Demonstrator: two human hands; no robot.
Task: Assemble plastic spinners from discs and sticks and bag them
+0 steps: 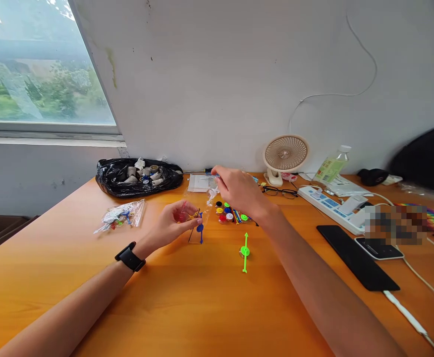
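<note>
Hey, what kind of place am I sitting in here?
Likely a home or office workspace, judging by the wooden table, the power strip and the small fan.

Daylight from the window [49, 74], pale sheen across the tabletop [64, 248].

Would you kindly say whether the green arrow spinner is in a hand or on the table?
On the table: the green arrow spinner rests there, apart from the left hand and the right hand.
</note>
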